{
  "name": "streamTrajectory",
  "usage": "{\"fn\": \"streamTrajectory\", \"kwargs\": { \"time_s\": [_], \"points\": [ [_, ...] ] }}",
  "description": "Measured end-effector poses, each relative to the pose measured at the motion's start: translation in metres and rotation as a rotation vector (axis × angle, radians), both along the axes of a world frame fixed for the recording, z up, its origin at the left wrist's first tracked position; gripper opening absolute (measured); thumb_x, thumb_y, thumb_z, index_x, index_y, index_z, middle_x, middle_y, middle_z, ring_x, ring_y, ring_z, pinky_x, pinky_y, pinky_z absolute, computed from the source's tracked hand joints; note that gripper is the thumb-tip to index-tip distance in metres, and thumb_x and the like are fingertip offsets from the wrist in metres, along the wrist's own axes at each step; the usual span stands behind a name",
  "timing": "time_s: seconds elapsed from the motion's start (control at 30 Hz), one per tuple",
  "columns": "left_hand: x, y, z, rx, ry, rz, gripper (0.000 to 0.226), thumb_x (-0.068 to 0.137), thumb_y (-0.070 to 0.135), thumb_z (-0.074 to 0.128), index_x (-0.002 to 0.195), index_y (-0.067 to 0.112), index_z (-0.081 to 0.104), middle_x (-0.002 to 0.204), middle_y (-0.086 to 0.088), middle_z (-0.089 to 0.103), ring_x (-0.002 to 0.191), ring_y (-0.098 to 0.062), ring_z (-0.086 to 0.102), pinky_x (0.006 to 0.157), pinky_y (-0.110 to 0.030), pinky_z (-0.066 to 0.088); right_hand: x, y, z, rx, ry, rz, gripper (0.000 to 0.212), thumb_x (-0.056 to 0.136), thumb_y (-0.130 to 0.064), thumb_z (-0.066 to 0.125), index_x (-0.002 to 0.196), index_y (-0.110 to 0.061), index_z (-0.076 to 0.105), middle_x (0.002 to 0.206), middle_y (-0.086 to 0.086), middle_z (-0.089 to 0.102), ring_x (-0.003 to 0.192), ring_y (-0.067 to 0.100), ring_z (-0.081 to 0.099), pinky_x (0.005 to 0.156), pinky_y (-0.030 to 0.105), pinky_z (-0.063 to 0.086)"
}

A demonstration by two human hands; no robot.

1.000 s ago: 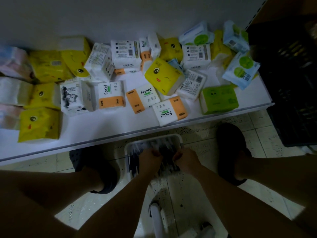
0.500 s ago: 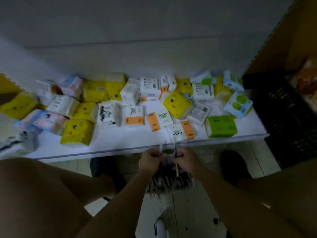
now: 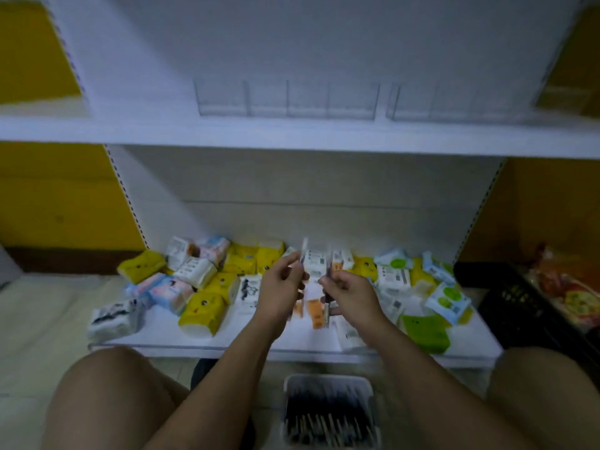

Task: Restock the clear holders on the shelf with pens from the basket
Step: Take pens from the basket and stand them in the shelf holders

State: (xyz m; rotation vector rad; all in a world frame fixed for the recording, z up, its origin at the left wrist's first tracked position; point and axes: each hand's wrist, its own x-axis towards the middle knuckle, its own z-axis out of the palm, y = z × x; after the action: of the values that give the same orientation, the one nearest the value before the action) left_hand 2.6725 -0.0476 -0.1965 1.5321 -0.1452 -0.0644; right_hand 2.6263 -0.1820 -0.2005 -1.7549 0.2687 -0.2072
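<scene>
Dark pens (image 3: 326,414) fill a white basket (image 3: 370,389) on the floor between the person's knees, while both hands are raised in front of the lower shelf (image 3: 227,339). Left hand (image 3: 281,287) pinches a pale, blurred pen (image 3: 304,250) upright; right hand (image 3: 352,295) is closed around a dark pen (image 3: 328,287). Clear holders (image 3: 285,99) stand on the upper shelf (image 3: 292,134), contents unclear; tissue packs (image 3: 201,311) crowd the lower shelf, labels too blurred to read.
</scene>
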Motion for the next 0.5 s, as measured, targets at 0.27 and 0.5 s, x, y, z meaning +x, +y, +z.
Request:
{"fn": "streamTrajectory", "kwargs": {
  "time_s": [0.27, 0.5],
  "points": [
    [-0.019, 0.036, 0.116, -0.192, -0.210, -0.020, 0.011, 0.097, 0.007, 0.054, 0.106, 0.007, 0.060, 0.072, -0.001, 0.072, 0.062, -0.010, 0.065, 0.060, -0.023, 0.054, -0.005, 0.010, 0.121, -0.108, -0.258, 0.072, 0.003, 0.088, -0.013, 0.069, 0.088, -0.011, 0.066, 0.076, 0.007, 0.063, 0.075, 0.028, 0.070, 0.067, 0.044, 0.056],
    [-0.012, 0.051, 0.204, -0.125, -0.416, 0.039, 0.008, 0.091, 0.015, 0.064, 0.097, 0.018, 0.068, 0.080, 0.001, 0.074, 0.071, -0.010, 0.070, 0.059, -0.019, 0.053, -0.004, 0.024, 0.211, -0.164, -0.453, 0.111, 0.006, 0.087, -0.019, 0.070, 0.084, -0.015, 0.067, 0.082, 0.009, 0.069, 0.074, 0.024, 0.071, 0.061, 0.037, 0.061]
  ]
}}
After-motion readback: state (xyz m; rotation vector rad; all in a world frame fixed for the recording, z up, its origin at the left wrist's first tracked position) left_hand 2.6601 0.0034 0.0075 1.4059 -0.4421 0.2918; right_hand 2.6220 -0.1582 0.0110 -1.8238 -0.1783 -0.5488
